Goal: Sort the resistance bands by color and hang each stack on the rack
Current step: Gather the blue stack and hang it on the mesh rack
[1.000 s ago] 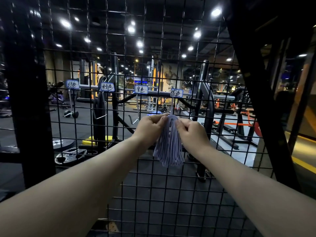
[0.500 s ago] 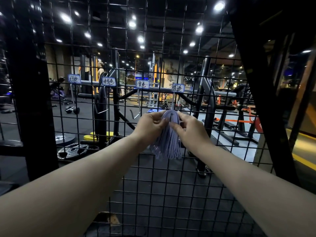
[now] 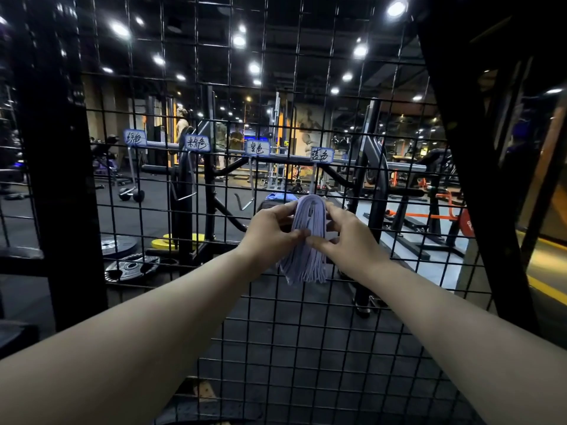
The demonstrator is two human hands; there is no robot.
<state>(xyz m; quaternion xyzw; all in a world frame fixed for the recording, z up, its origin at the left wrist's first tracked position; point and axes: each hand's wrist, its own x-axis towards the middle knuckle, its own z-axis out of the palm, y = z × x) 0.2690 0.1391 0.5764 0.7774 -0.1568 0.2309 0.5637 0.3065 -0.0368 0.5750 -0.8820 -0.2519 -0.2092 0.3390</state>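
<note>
Bands: a thick stack of pale lilac-blue flat rubber resistance bands (image 3: 308, 240), folded over at the top with the loose ends hanging in a fringe; it sits against the black wire-grid rack (image 3: 276, 332), a little right of centre, at the far end of both arms
Long axis: vertical, fold uppermost, straight beneath the rightmost white card label with blue border (image 3: 321, 155)
Left side: the left hand (image 3: 270, 231) is on the stack's left flank, thumb and fingers pinching it around mid-height
Right side: the right hand (image 3: 349, 237) mirrors it on the right flank, fingertips closed on the bands, thumb low at the front
Nearer hand: neither; the stack lies between them, both touching it
Hook: a thin silver metal hook (image 3: 313, 179) drops from that label to the fold; its tip is hidden behind the bands, so I cannot tell whether the fold is already seated
Coming move: as I judge it, everything depends on the fold sitting over the hook tip, not beside it; only then can both pinches let go
Neighbour: the next card label to the left (image 3: 257, 148) has a bare silver hook (image 3: 251, 191) below it
Beyond the mesh: a gym floor, black weight plates (image 3: 132, 268) lying far left
</note>
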